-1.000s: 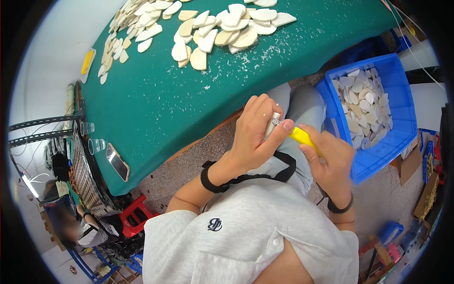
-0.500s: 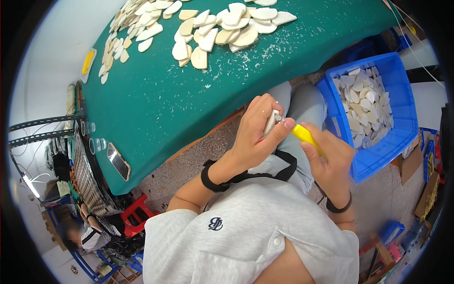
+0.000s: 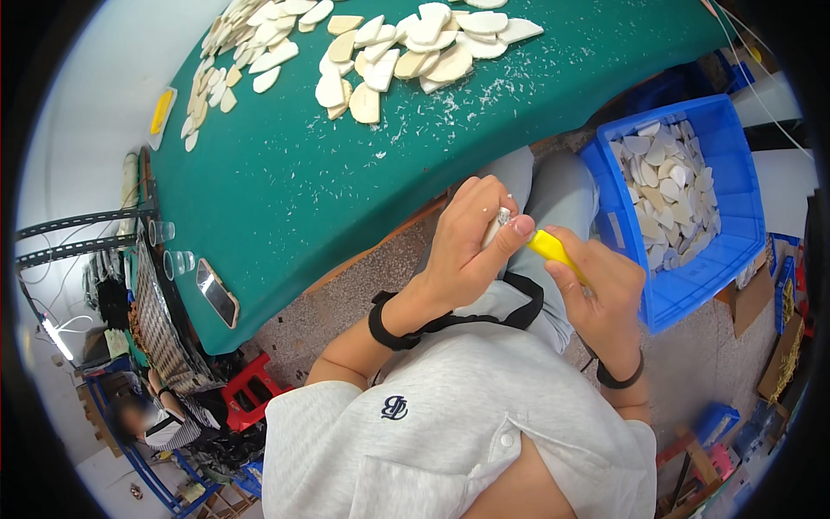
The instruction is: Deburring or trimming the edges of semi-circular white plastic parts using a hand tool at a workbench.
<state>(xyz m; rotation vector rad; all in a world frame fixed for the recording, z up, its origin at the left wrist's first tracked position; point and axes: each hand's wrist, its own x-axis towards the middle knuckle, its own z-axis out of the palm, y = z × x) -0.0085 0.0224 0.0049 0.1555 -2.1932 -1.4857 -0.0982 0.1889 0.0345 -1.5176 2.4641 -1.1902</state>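
Above my lap, my left hand (image 3: 467, 238) pinches a small white flat piece (image 3: 494, 228) between thumb and curled fingers; much of the piece is hidden by them. My right hand (image 3: 598, 290) is wrapped round a yellow-handled tool (image 3: 553, 249), which points toward the left thumb. The tool's working end is hidden behind that thumb. Small white bits cling to the left fingers. On the green-covered table (image 3: 285, 199) ahead lies a pile of white and cream flat, rounded pieces (image 3: 424, 52), with white shavings (image 3: 467, 108) scattered in front of it.
To the right, a blue bin (image 3: 735, 216) holds many similar pieces. A phone (image 3: 216, 294) and clear cups (image 3: 178, 264) lie at the table's left edge, near a yellow item in a tray (image 3: 162, 112). A red stool (image 3: 252, 391) and another person (image 3: 164, 424) are at lower left.
My right hand and the yellow-handled tool have shifted slightly left. The white piece has turned a little in my left hand. The other person at lower left has moved slightly.
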